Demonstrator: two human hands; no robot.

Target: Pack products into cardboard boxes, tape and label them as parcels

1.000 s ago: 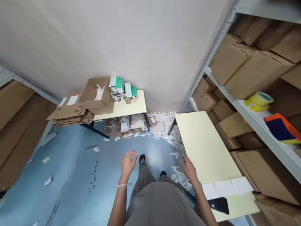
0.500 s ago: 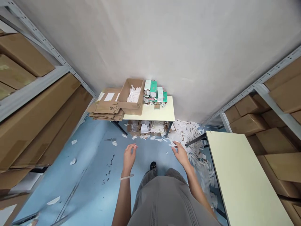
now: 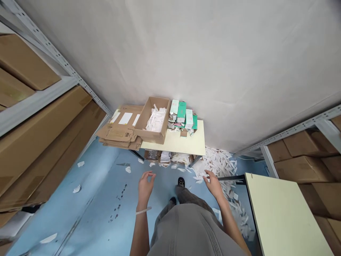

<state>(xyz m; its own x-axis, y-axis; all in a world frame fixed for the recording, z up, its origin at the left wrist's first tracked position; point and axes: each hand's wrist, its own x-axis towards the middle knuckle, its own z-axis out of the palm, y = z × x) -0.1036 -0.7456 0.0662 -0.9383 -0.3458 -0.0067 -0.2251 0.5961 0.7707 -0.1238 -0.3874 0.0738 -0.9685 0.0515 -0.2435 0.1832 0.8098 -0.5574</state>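
Observation:
My left hand (image 3: 145,185) hangs in the air above the blue floor, its fingers curved and apart with nothing in them. To the right, my right hand (image 3: 212,183) is also open and bare, with the thumb away from the fingers. Neither hand touches anything. Ahead of them stands a low pale-yellow table (image 3: 191,142). On it rests an open cardboard box (image 3: 151,136) with white paper pieces (image 3: 157,120) inside. Flattened cardboard boxes (image 3: 117,133) are stacked left of it, and green and white small boxes (image 3: 182,112) are piled to its right.
Cartons fill the left shelf rack (image 3: 48,96) and the right shelf rack (image 3: 269,161). A second yellow table (image 3: 287,217) is at my right. White paper scraps (image 3: 215,161) heap on the floor by the wall. Below the low table are boxes of paper strips (image 3: 181,157).
I have stepped forward: a different foot is in front. The table and its boxes look nearer and lower in view. Both hands remain open, held a little farther apart.

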